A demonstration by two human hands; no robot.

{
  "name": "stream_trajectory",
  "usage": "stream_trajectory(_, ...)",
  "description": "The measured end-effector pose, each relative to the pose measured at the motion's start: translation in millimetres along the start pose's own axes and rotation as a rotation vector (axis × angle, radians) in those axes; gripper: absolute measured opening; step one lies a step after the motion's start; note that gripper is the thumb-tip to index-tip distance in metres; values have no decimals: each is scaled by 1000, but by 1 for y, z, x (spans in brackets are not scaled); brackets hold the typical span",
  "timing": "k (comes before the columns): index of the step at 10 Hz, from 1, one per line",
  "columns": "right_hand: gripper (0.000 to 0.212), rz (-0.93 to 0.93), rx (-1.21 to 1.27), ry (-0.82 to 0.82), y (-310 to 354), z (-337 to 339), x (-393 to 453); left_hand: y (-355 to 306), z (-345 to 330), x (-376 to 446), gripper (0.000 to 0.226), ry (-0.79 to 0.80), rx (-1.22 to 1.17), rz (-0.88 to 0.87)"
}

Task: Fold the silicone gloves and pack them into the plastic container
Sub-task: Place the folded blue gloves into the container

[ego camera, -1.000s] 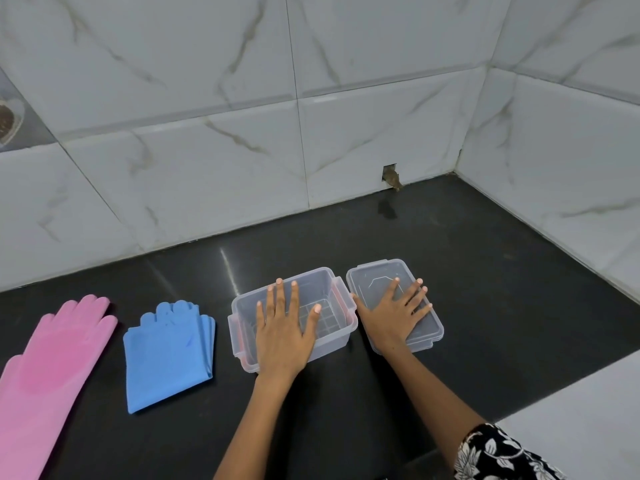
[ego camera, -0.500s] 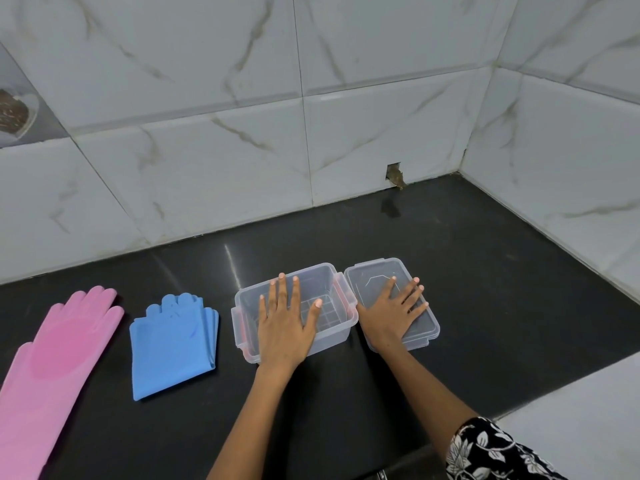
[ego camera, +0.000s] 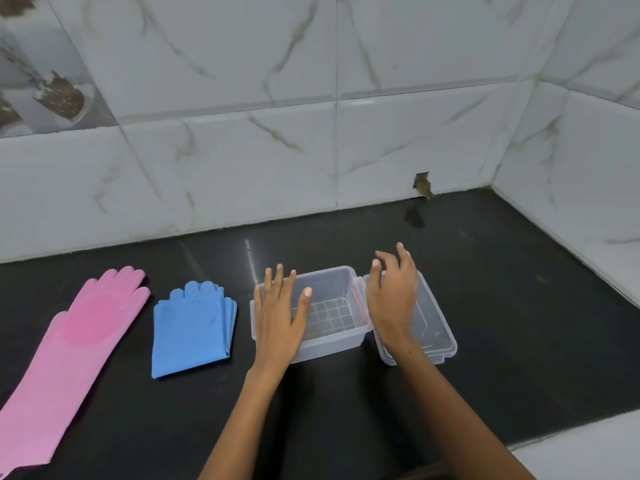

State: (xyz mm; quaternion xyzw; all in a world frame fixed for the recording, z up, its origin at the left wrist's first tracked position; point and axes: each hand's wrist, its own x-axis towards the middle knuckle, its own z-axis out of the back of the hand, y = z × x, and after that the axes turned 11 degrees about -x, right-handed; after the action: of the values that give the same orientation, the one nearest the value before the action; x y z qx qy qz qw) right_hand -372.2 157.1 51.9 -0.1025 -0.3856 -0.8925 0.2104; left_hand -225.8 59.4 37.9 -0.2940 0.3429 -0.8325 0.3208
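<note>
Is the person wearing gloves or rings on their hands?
No. The left hand and right hand are bare, with no gloves, rings, watch or bracelets. Both forearms are uncovered; no sleeve shows in this view. The fingernails look short and unpainted.

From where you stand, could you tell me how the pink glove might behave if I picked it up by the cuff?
The pink glove lies flat and unfolded, so it would probably hang limp. The blue glove holds its folds, suggesting soft, pliable silicone.
</note>
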Motion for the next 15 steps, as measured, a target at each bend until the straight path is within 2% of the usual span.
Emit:
stream_trajectory(1,22,256,155,43,47,3,-19,16,29,-7,52,-79,15,37)
stream_trajectory(2,18,504,252,165,90,-10,-51,43,64,-21,43,-159,42,115)
stream_trajectory(3,18,639,268,291,120,-33,-84,77,97,-40,35,-204,86,184)
stream_trajectory(4,20,703,214,452,138,-64,-112,112,123,-56,32,-175,203,246)
stream_trajectory(5,25,732,25,602,148,-95,-128,134,136,-63,40,-21,262,237)
stream_trajectory(6,31,719,-152,673,153,-118,-132,149,139,-61,43,131,334,126)
stream_trajectory(7,36,669,-243,715,153,-132,-131,160,144,-54,32,181,346,8)
stream_trajectory(8,30,631,-241,681,148,-131,-137,167,147,-49,24,185,353,-93)
stream_trajectory(9,19,531,-187,577,142,-119,-153,161,145,-47,27,194,366,-73)
stream_trajectory(10,15,403,-192,492,135,-109,-165,144,137,-42,24,190,319,56)
stream_trajectory(11,22,289,-214,470,129,-105,-177,115,119,-51,38,173,236,223)
stream_trajectory(12,28,122,-139,533,124,-105,-191,129,114,-26,39,180,15,377)
stream_trajectory(13,34,-12,-110,586,120,-106,-194,166,135,16,15,325,50,443)
stream_trajectory(14,46,-20,-119,617,119,-106,-195,175,162,12,25,136,46,328)
stream_trajectory(15,59,18,-165,644,120,-107,-199,192,198,17,46,196,46,253)
